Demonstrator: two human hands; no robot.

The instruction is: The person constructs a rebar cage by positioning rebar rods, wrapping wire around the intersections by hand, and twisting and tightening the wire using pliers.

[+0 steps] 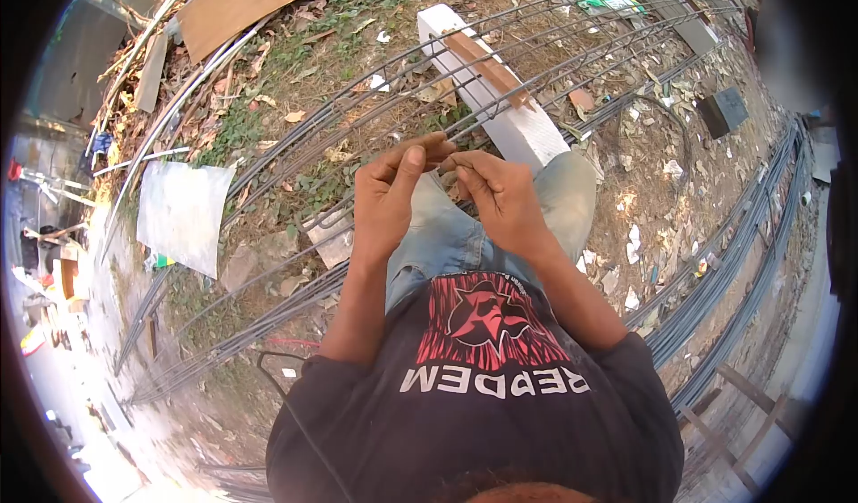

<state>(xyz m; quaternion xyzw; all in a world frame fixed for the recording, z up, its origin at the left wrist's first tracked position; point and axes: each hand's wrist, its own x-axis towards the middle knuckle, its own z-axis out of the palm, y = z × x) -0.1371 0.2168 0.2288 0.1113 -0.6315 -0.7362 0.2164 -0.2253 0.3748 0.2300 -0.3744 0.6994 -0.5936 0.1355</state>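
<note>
My left hand (391, 190) and my right hand (497, 197) are close together over my knees, fingertips almost meeting. Both are closed in a pinch, thumbs against curled fingers. Whatever is between the fingers is too thin or hidden to name. Just beyond the fingertips run long steel reinforcing bars (374, 93), joined by cross ties into a cage. A white block (527, 133) lies under the bars ahead of my right hand, with a brown strip of wood or brick (487, 67) on it.
Bundles of loose bars (715, 280) lie to the right, near a dark block (723, 112). A pale sheet (183, 215) lies at the left, and a brown board (255, 3) at the top. Leaves and scraps litter the ground.
</note>
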